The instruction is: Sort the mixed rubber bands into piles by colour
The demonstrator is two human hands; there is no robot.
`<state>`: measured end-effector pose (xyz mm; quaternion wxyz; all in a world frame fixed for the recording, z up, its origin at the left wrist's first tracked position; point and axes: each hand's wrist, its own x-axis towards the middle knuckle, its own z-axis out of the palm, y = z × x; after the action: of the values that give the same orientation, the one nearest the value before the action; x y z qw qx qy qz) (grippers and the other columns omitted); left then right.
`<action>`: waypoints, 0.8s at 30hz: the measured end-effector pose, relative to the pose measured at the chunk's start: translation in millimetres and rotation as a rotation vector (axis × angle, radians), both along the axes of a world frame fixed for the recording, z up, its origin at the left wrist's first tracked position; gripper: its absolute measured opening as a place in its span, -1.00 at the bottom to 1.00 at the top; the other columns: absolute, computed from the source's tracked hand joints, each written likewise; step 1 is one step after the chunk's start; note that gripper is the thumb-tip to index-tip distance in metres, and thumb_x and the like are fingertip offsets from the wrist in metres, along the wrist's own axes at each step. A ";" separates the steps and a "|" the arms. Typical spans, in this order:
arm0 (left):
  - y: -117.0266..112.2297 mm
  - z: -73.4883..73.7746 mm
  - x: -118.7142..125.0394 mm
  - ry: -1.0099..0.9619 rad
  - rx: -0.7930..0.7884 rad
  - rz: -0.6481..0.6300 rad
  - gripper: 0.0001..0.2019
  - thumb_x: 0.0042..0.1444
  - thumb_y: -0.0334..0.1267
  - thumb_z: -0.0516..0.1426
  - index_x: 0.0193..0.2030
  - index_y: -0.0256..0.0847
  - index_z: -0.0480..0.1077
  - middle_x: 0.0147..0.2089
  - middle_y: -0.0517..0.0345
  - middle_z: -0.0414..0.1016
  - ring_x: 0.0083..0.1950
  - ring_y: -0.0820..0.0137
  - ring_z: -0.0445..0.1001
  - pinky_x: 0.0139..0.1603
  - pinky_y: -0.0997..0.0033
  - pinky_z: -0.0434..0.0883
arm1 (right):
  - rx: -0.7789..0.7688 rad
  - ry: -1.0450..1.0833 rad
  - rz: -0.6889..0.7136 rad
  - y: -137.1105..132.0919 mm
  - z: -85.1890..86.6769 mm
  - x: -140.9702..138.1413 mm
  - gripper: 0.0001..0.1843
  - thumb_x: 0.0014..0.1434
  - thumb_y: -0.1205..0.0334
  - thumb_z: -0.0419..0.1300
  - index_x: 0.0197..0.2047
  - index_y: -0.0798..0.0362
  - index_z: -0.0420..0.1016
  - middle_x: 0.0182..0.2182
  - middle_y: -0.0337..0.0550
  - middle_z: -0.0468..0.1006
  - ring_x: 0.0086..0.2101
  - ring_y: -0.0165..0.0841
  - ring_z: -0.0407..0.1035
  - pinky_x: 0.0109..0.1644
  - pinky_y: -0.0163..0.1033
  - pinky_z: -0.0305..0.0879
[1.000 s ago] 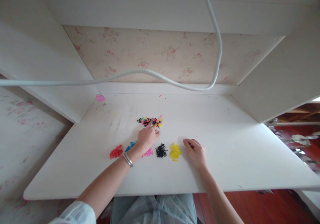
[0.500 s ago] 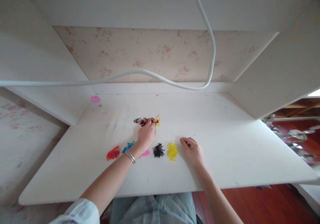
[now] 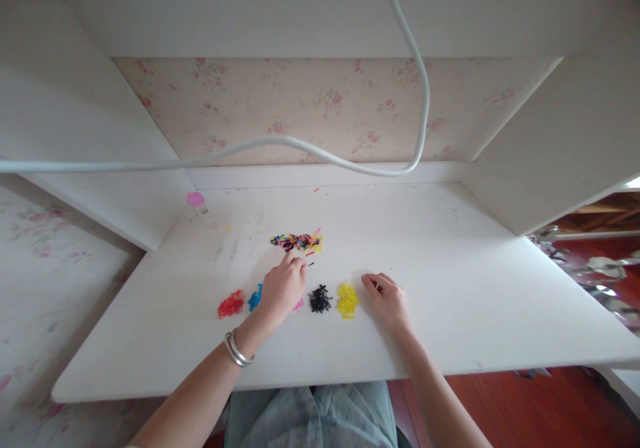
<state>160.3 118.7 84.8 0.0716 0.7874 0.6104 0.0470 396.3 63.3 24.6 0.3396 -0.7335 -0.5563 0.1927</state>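
A mixed heap of small coloured bands [image 3: 297, 241] lies mid-desk on the white desk [image 3: 450, 288]. In front of it sit sorted piles: red [image 3: 231, 305], blue [image 3: 255, 297], pink [image 3: 299, 304] mostly hidden by my hand, black [image 3: 320, 299] and yellow [image 3: 347, 300]. My left hand [image 3: 281, 288], with bangles on the wrist, is just below the mixed heap, fingers pinched together by a small dark piece; what they hold is too small to see. My right hand [image 3: 387, 300] rests on the desk right of the yellow pile, fingers curled.
A white cable [image 3: 320, 155] hangs across the view above the desk. A pink blob [image 3: 195, 199] sits at the back left corner. White side panels and a floral back wall enclose the desk. Red floor shows at right.
My left hand has pulled back from the mixed heap toward the sorted piles. A couple of small pieces now lie loose below the heap. My right hand has stayed put.
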 end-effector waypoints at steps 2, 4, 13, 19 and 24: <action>-10.6 1.7 -0.5 -0.035 -0.029 -0.036 -0.67 0.29 -0.09 -0.16 -0.15 -0.05 0.40 -0.06 0.15 0.38 -0.26 0.44 0.48 -0.26 0.43 0.32 | -0.003 -0.005 0.006 -0.5 1.5 -0.6 -0.55 0.20 -0.08 -0.04 -0.31 -0.01 0.59 -0.42 -0.20 0.52 -0.46 -0.42 0.33 -0.33 -0.33 0.19; -20.7 1.7 1.1 -0.064 -0.068 -0.078 -0.67 0.29 -0.09 -0.14 -0.20 -0.04 0.42 -0.10 0.16 0.40 -0.26 0.45 0.49 -0.26 0.45 0.32 | -0.004 -0.015 0.014 -1.1 2.9 -1.3 -0.55 0.20 -0.07 -0.04 -0.31 -0.01 0.59 -0.41 -0.20 0.53 -0.46 -0.42 0.34 -0.32 -0.33 0.19; -34.8 -1.4 6.0 -0.056 -0.127 -0.133 -0.69 0.26 -0.15 -0.09 -0.25 -0.05 0.47 -0.19 0.17 0.45 -0.28 0.45 0.49 -0.31 0.47 0.31 | -0.009 -0.044 0.032 -5.4 1.6 -3.3 -0.58 0.21 -0.05 -0.03 -0.31 -0.03 0.59 -0.40 -0.23 0.52 -0.45 -0.43 0.34 -0.31 -0.34 0.19; -41.8 7.6 -24.7 -0.221 -0.012 -0.043 -0.71 0.27 -0.19 -0.09 -0.24 -0.07 0.45 -0.20 0.18 0.47 -0.26 0.48 0.49 -0.25 0.50 0.34 | -0.038 -0.014 0.029 -2.8 2.8 -1.3 -0.58 0.19 -0.06 -0.02 -0.31 -0.04 0.59 -0.40 -0.23 0.53 -0.46 -0.42 0.33 -0.32 -0.32 0.20; -64.8 -9.5 -74.8 -0.436 0.214 0.070 -0.74 0.24 -0.13 -0.03 -0.16 -0.14 0.44 -0.18 0.10 0.52 -0.16 0.41 0.49 -0.12 0.42 0.41 | -0.059 -0.027 0.101 10.8 18.7 -9.1 -0.62 0.17 0.00 0.00 -0.33 -0.04 0.59 -0.39 -0.22 0.54 -0.44 -0.41 0.35 -0.29 -0.32 0.22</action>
<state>85.5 53.9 75.3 0.1162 0.7400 0.5991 0.2828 387.2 74.2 43.2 0.3003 -0.7166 -0.5914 0.2160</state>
